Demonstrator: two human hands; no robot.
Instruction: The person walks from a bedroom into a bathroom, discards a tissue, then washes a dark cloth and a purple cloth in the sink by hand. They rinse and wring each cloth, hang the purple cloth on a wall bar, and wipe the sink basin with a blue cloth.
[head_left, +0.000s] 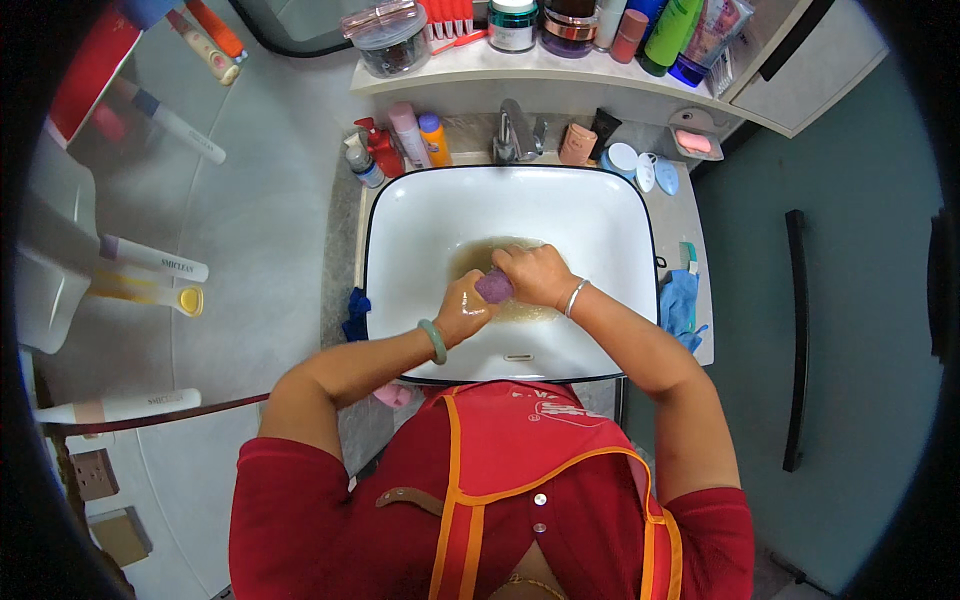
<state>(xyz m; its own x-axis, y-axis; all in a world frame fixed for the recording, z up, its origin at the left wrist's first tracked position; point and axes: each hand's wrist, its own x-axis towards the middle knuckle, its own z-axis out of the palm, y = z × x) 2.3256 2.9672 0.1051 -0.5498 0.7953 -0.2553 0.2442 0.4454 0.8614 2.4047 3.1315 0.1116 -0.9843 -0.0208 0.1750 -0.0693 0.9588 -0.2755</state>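
Note:
Both my hands grip a wet purple cloth (494, 286) above a white washbasin (420, 210) with a dark rim. My left hand (463, 307) closes around its lower left part, and water shines on the skin. At the upper right, my right hand (536, 274) is clenched on the other end. Most of the cloth is hidden inside the fists. Cloudy brownish water (480, 255) lies in the bottom of the basin, beneath and around my hands.
Behind the basin stands a chrome faucet (514, 135), with a red pump bottle (381, 148) and other bottles to its left. Jars and tubes crowd the shelf (585, 71) above. A blue cloth (681, 304) lies right of the basin, near a door handle (796, 337).

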